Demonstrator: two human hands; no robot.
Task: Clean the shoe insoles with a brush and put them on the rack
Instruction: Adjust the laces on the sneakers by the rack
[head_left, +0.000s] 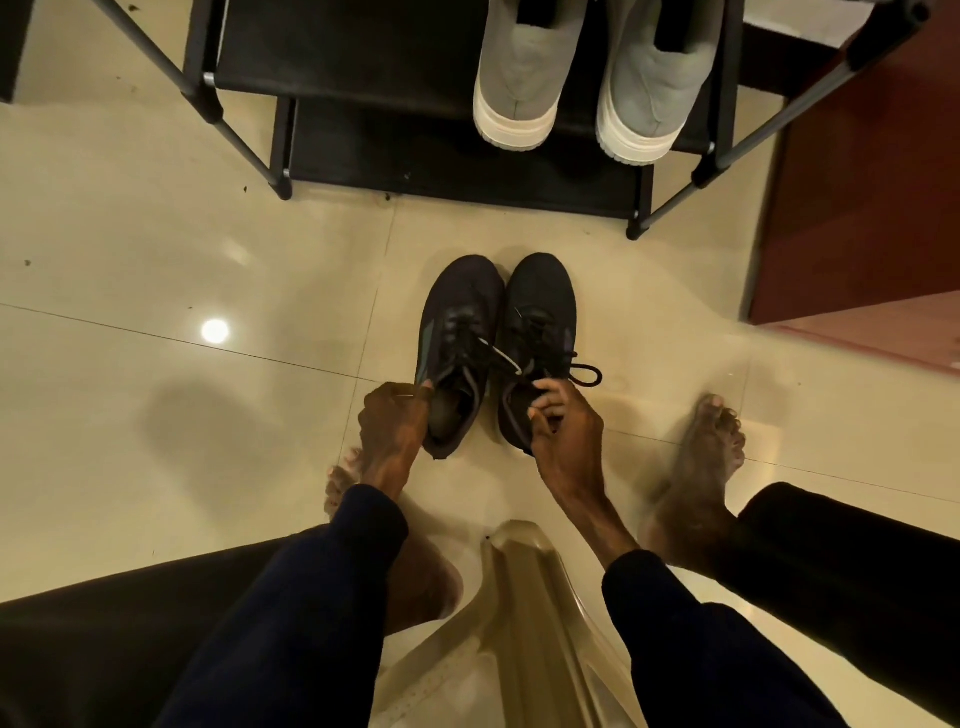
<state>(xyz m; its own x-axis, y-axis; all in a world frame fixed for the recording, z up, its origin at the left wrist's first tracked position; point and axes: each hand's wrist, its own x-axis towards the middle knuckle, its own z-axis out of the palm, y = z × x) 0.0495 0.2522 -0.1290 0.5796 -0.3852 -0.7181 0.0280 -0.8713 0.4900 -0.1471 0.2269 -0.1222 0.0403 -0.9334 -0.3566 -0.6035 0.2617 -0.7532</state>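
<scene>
Black tube-frame shoe rack (337, 57): L half of shelf open, R half taken by grey suede shoes w/ white soles (522, 78). Cream tile floor (156, 234) open btw rack and black lace-up sneakers (460, 332); red-brown wood cabinet (857, 234) blocks R side.

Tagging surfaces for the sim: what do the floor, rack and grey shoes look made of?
Floor: glossy cream tile, probably ceramic; lamp glare and grout lines. Rack: matte black tubes, metal or plastic unclear; shelves look like fabric. Grey shoes: matte suede-like uppers, off-white rubbery soles.
</scene>
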